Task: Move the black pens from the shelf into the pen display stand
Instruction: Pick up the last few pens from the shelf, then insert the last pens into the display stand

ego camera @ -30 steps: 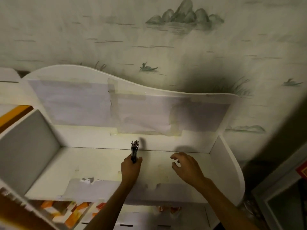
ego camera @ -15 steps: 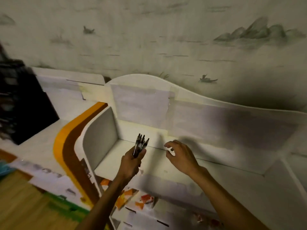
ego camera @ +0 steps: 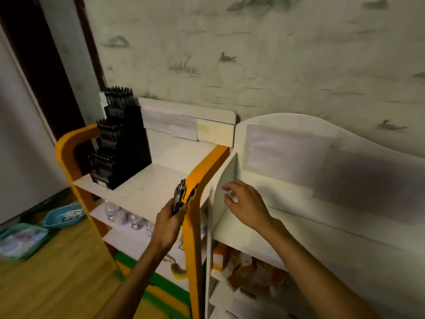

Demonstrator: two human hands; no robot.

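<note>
My left hand [ego camera: 166,223] is shut on a small bunch of black pens [ego camera: 181,195], held upright in front of the orange side panel. The black tiered pen display stand [ego camera: 124,143], filled with several rows of black pens, stands on the left shelf unit's top board, up and to the left of that hand. My right hand [ego camera: 245,203] hovers with fingers apart and nothing in it, at the left end of the white shelf [ego camera: 299,229]. No pens are visible on the white shelf.
An orange-edged shelf unit [ego camera: 195,226] stands left of the white one, its panel between my hands. Lower shelves hold packets and small items. Two teal trays [ego camera: 62,215] lie on the wooden floor at the left. A patterned wall rises behind.
My view has swung left, bringing the pen display stand into sight. Both hands have moved left along the white shelf to its left end, the left one still holding the pens.
</note>
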